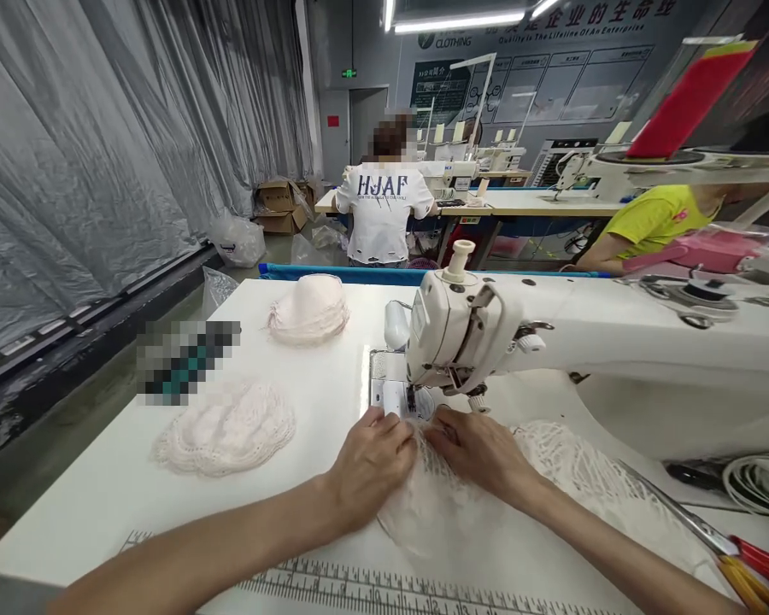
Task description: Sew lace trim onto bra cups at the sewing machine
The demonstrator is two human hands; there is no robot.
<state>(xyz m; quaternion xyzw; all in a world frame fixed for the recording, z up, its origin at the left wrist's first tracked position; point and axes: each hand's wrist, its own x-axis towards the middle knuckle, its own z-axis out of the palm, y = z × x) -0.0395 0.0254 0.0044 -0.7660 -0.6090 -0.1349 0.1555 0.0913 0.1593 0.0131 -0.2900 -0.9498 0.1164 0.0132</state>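
Note:
Both hands are at the needle end of a white sewing machine. My left hand has its fingers curled on the left edge of a piece of pale lace fabric. On the other side of the presser foot, my right hand pinches the same fabric near its top edge. The lace hangs from the fingers over the table toward me. More pale lace lies to the right, under and beyond my right wrist. The fingertips are partly hidden behind the knuckles.
A pile of lace pieces and a stack of pale pink cups lie left on the white table. Scissors rest at right. A printed ruler runs along the front. Two people sit beyond.

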